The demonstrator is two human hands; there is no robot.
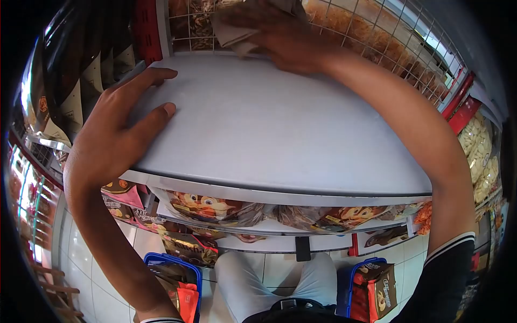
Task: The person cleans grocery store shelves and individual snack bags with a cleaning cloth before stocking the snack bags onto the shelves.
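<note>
A bare light-grey shelf board (280,124) spans the middle of the head view. At its left end rests my left hand (118,118), thumb and fingers apart, with nothing in it. My right hand (285,43) reaches across to the back edge of the board, smeared a little by motion. A greyish-brown cloth (234,29) is bunched under and around its fingers, close to the wire grid (388,46) behind the shelf. Part of the fingers is hidden by blur and the cloth.
Dark pouches (89,81) stand at the left. Snack bags (344,215) fill the shelf below. Bags of pale snacks (476,156) hang at the right. Two blue baskets (199,280) with packets stand on the tiled floor beside my legs. Red posts (148,32) flank the grid.
</note>
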